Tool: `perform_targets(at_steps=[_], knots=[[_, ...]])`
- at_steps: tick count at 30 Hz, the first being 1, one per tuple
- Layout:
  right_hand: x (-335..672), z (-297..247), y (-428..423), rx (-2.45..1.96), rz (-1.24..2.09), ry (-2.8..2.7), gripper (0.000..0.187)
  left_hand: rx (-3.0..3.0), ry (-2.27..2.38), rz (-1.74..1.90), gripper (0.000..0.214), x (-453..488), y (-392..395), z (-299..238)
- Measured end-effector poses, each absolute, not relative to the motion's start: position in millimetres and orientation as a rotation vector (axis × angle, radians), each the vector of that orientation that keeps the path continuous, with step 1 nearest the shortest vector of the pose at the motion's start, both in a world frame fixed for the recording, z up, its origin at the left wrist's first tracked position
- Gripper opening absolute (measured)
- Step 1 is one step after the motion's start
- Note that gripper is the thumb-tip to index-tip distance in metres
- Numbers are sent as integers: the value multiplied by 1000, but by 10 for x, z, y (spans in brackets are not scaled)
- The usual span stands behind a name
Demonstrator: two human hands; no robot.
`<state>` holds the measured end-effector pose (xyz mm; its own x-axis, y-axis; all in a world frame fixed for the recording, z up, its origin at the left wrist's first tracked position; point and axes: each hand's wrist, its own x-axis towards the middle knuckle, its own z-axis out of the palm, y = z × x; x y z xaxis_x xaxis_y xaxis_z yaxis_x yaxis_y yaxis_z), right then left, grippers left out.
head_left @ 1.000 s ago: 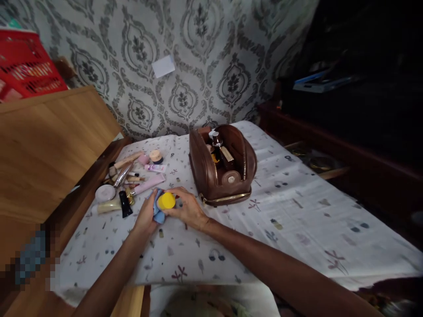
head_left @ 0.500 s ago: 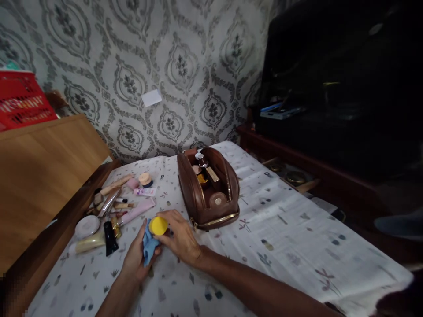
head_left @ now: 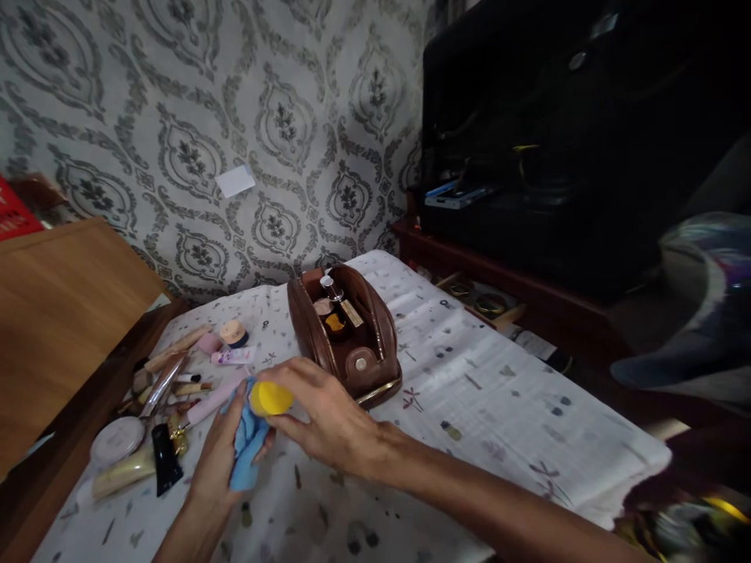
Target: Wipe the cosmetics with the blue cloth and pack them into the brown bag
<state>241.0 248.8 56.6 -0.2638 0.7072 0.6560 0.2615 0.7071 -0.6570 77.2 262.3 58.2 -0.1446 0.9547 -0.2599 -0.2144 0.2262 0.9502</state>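
Observation:
My left hand (head_left: 218, 452) is closed on a blue cloth (head_left: 247, 447), bunched around the lower side of a small container with a round yellow end (head_left: 273, 399). The fingers of my right hand (head_left: 332, 418) grip that yellow end from the right. The rest of the container is hidden by the cloth and my fingers, so its exact kind does not show. Just beyond my hands stands a brown toiletry bag (head_left: 310, 320), unzipped, with a bottle with a silver cap (head_left: 333, 289), a gold box (head_left: 352, 313) and a dark jar with an amber top (head_left: 336, 322) inside.
Left of my hands lie a black tube (head_left: 167, 460), a pale yellow tube (head_left: 124, 477), a round compact (head_left: 117, 440), a pink tube (head_left: 214, 400), a cream jar (head_left: 233, 334) and brushes. A wooden panel (head_left: 70, 289) borders the left; a dark television (head_left: 528, 156) stands right.
The view has turned right and moved closer, so the bag and cosmetics appear further left. Both hands keep hold of the cloth and container, whose yellow end now tilts more to the right.

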Motion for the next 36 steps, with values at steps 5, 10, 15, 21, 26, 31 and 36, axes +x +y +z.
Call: perform_targets(at_steps=[5,10,15,21,26,31,36], knots=[[2868,731,2527,-809,434,-1644,36,1576,1166,1161,18,945,2759,768],[3293,805,2749,-1022,433,-1460,38,2756,886,963,40,1058,2993,877],[3530,848,2877,-1182,393,-1536,39,3344,801,737,54,1079,3078,782],[3573,944,2961,-1244,299,-1667,34,3333,804,849,51,1004,3056,732],[3513,1036,3065,-1339,192,-1827,34,3239,821,951,55,1010,3036,678],[3305,1110,3262,-1436,83,-2153,35,3191,818,1003,56,1026,3033,631],[3183,1093,3420,-1553,44,-2365,27,3175,821,1007,55,996,3029,624]])
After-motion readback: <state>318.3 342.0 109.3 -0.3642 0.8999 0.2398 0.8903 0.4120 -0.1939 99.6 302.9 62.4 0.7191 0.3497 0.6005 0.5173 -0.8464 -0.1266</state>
